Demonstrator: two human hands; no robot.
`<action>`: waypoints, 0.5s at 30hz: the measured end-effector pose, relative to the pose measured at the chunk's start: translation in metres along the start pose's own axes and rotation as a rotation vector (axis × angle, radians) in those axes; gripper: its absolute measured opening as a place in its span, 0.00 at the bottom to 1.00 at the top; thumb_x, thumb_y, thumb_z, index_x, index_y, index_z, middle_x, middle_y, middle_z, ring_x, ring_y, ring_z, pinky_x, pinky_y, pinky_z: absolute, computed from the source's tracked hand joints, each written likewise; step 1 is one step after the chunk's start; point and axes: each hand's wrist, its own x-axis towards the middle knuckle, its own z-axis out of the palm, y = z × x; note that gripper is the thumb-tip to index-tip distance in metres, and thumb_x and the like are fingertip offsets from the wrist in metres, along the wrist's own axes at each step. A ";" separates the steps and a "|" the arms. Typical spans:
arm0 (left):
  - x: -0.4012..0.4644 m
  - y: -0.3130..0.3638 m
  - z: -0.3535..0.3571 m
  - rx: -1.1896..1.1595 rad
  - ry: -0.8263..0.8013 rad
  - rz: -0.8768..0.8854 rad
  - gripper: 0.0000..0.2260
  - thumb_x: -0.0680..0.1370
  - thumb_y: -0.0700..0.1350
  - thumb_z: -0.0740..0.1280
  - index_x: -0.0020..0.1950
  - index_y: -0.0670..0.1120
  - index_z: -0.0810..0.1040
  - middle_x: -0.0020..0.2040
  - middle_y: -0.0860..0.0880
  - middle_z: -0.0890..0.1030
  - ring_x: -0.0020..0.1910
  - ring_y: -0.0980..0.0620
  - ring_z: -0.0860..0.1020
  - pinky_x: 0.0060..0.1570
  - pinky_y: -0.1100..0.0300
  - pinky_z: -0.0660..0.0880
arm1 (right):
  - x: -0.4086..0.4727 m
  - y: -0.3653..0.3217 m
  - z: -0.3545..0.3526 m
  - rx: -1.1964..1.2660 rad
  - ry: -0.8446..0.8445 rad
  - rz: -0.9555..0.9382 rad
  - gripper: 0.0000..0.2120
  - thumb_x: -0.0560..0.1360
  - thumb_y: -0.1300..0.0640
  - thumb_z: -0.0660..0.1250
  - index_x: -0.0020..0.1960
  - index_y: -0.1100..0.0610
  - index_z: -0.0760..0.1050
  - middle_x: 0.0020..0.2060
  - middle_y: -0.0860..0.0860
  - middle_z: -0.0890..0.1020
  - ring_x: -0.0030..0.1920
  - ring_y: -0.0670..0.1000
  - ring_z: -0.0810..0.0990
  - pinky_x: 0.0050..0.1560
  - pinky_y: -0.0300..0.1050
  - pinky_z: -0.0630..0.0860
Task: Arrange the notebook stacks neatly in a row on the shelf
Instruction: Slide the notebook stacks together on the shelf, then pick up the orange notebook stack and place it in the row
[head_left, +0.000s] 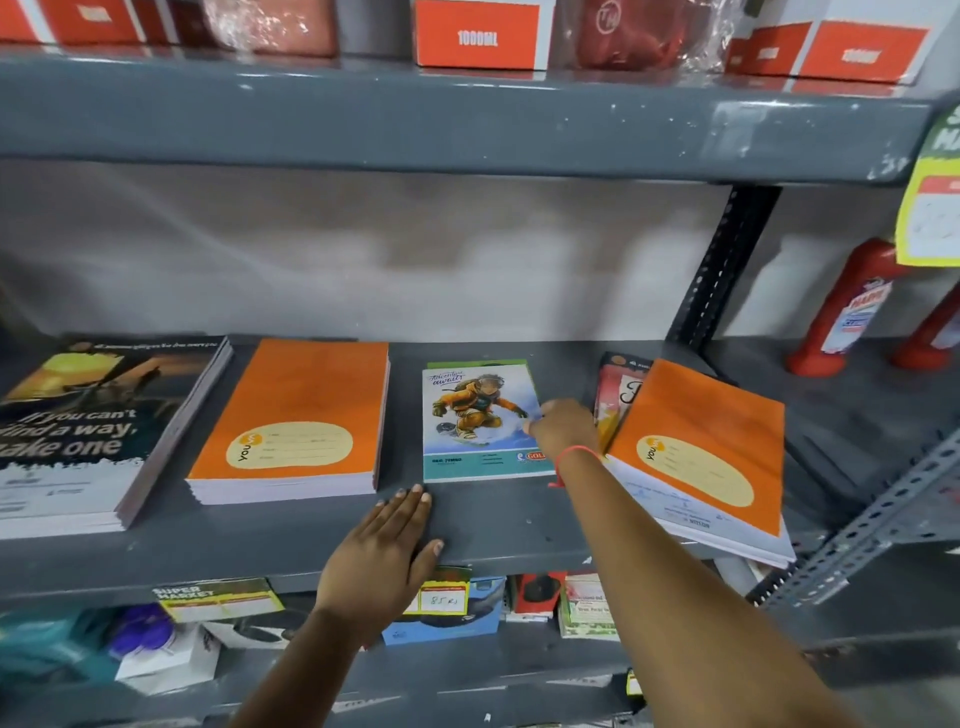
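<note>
R hand (563, 426) on snowboarder notebook (480, 421) (L flat).

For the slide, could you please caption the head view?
Right hand on snowboarder notebook; left hand flat on shelf.

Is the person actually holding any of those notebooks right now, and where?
The right hand touches the right edge of the snowboarder notebook; whether it grips cannot be told. The left hand lies flat on the shelf, holding nothing.
</note>
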 end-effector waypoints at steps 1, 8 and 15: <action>0.000 -0.001 0.001 0.004 0.003 0.000 0.32 0.79 0.58 0.40 0.57 0.46 0.80 0.55 0.50 0.84 0.53 0.53 0.83 0.57 0.58 0.69 | -0.001 0.001 0.000 -0.005 0.010 -0.001 0.14 0.75 0.54 0.64 0.54 0.62 0.77 0.54 0.60 0.81 0.47 0.57 0.79 0.40 0.40 0.67; 0.023 0.053 -0.018 -0.160 0.282 0.175 0.15 0.77 0.49 0.56 0.43 0.47 0.81 0.42 0.49 0.83 0.38 0.47 0.80 0.36 0.59 0.76 | -0.014 0.039 -0.027 0.021 0.199 0.069 0.17 0.77 0.53 0.58 0.61 0.61 0.72 0.60 0.61 0.76 0.59 0.61 0.74 0.58 0.52 0.72; 0.111 0.171 -0.044 -0.480 -0.125 0.128 0.12 0.78 0.45 0.58 0.52 0.41 0.78 0.56 0.43 0.79 0.51 0.44 0.78 0.49 0.53 0.75 | -0.044 0.124 -0.079 -0.150 0.290 0.430 0.23 0.76 0.58 0.55 0.71 0.59 0.59 0.69 0.60 0.66 0.68 0.62 0.65 0.64 0.57 0.66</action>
